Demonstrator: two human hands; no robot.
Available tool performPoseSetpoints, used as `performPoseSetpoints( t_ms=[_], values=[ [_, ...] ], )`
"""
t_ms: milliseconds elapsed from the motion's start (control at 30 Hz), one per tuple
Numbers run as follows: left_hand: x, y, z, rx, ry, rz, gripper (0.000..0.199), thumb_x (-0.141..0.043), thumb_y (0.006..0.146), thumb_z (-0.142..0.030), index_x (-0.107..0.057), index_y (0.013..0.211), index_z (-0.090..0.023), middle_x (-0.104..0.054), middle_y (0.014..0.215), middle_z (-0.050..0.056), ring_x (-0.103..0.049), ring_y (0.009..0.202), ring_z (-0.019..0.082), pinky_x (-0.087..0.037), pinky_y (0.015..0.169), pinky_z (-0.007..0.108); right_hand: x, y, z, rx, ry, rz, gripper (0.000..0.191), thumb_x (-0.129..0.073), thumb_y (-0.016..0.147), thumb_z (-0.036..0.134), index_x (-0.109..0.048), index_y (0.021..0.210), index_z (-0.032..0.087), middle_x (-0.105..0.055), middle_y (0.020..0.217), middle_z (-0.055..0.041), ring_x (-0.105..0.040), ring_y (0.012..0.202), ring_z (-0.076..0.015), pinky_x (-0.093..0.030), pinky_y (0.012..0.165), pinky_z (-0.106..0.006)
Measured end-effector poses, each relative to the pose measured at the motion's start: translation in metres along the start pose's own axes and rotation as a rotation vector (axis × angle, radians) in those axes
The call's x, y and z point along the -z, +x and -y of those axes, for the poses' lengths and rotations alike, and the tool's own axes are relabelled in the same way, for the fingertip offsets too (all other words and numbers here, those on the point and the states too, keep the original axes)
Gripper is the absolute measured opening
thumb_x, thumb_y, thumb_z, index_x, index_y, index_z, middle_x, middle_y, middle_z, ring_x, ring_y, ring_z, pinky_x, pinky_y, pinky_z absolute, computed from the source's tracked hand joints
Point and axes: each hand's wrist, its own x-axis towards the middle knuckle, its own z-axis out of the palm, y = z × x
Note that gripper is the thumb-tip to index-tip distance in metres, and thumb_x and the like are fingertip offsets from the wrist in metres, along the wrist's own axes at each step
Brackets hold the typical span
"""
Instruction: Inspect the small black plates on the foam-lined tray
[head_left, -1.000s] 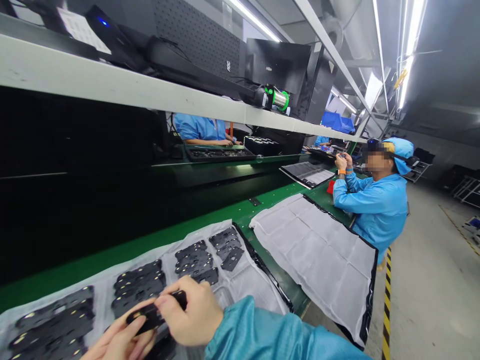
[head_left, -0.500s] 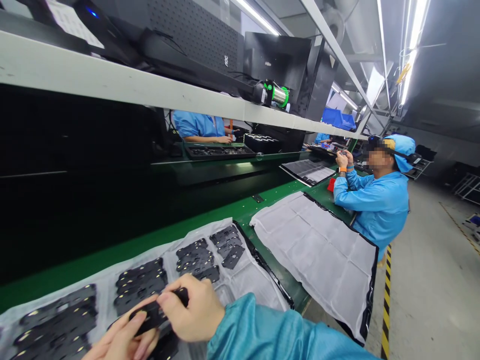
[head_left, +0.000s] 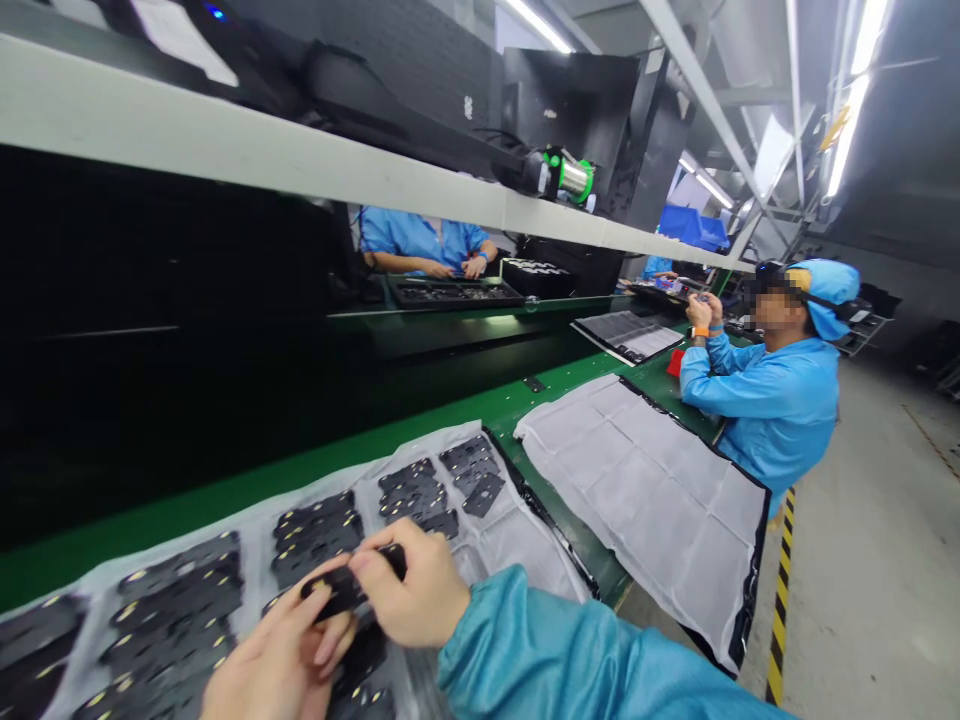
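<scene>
Both of my hands grip one small black flat part (head_left: 341, 588), held between them above the near white padded tray (head_left: 517, 545). My left hand (head_left: 281, 645) pinches its left end, thumb on top. My right hand (head_left: 420, 590), coming out of a teal sleeve, is closed round the right end, and its fingers hide much of the part. Below and beside my hands, flat black plates (head_left: 315, 535) with small gold-coloured spots lie in overlapping rows in the tray's compartments.
A second white padded tray (head_left: 645, 500) lies to the right on the green bench (head_left: 525, 408). A co-worker in blue (head_left: 765, 390) sits beyond it, hands raised. Another person (head_left: 427, 240) works across the bench. A white shelf beam (head_left: 300, 165) crosses overhead, bearing monitors and a solder-like wire spool (head_left: 574, 180).
The view has shifted a little, so the trays sit differently in the picture. My hands keep hold of the same black part. The person across the bench has brought their hands together.
</scene>
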Motion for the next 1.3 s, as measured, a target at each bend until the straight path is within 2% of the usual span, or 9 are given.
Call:
performPoseSetpoints(
  t_ms=[100,300,500,767,1000,1133,1300],
  values=[
    [-0.005,-0.003,-0.004,-0.005,-0.134,0.009,0.043,-0.082,0.058,-0.038,-0.070,0.094,-0.018,-0.052,0.062,-0.003,-0.032,0.049,0.004,-0.025,0.042,0.016,0.000,0.001,-0.001,0.007,0.059,-0.007,0.031,-0.044,0.094,0.042,-0.062,0.097,0.018,-0.067,0.086,-0.0019,-0.062,0.076,-0.0120,-0.049,0.075,-0.022],
    [-0.008,-0.004,-0.004,-0.084,-0.142,0.026,0.041,-0.071,0.072,-0.038,-0.067,0.103,-0.011,-0.037,0.043,-0.008,-0.029,0.039,0.005,-0.021,0.041,0.017,0.000,0.003,-0.003,0.014,0.180,0.012,0.029,-0.046,0.095,0.041,-0.060,0.092,0.016,-0.062,0.081,-0.0006,-0.059,0.077,-0.0119,-0.046,0.075,-0.024],
    [-0.005,0.003,0.000,-0.166,-0.150,0.076,0.036,-0.065,0.076,-0.030,-0.066,0.105,-0.009,-0.042,0.048,-0.006,-0.031,0.038,0.004,-0.021,0.039,0.018,-0.003,0.007,-0.009,-0.021,0.270,0.035,0.028,-0.048,0.095,0.043,-0.057,0.092,0.017,-0.057,0.080,-0.0001,-0.054,0.068,-0.0101,-0.045,0.066,-0.023],
    [-0.007,-0.001,-0.004,-0.183,-0.171,0.039,0.039,-0.066,0.075,-0.037,-0.068,0.102,-0.008,-0.044,0.046,-0.005,-0.032,0.037,0.004,-0.023,0.037,0.018,-0.005,0.007,-0.010,-0.045,0.308,0.060,0.027,-0.050,0.094,0.045,-0.054,0.090,0.019,-0.053,0.077,0.0017,-0.048,0.056,-0.0082,-0.041,0.052,-0.022],
    [-0.005,0.004,0.000,-0.189,-0.181,-0.006,0.031,-0.066,0.072,-0.032,-0.069,0.094,-0.009,-0.054,0.058,-0.002,-0.031,0.036,0.002,-0.020,0.037,0.017,-0.005,0.005,-0.009,-0.033,0.313,0.077,0.025,-0.051,0.094,0.043,-0.055,0.091,0.018,-0.054,0.078,0.0015,-0.051,0.060,-0.0084,-0.044,0.056,-0.022],
    [-0.008,0.003,0.000,-0.184,-0.233,0.009,0.030,-0.067,0.069,-0.027,-0.069,0.094,-0.010,-0.052,0.057,-0.003,-0.028,0.038,0.001,-0.020,0.038,0.016,-0.005,0.006,-0.011,-0.042,0.332,0.078,0.026,-0.051,0.094,0.044,-0.055,0.092,0.019,-0.053,0.076,0.0026,-0.047,0.053,-0.0071,-0.042,0.051,-0.022],
    [-0.008,0.001,-0.001,-0.182,-0.233,0.035,0.031,-0.068,0.073,-0.033,-0.069,0.094,-0.010,-0.045,0.050,-0.005,-0.029,0.038,0.003,-0.021,0.038,0.016,-0.004,0.005,-0.012,-0.018,0.301,0.055,0.024,-0.051,0.094,0.043,-0.055,0.092,0.019,-0.055,0.080,0.0009,-0.053,0.066,-0.0099,-0.045,0.060,-0.023]
  ],
)
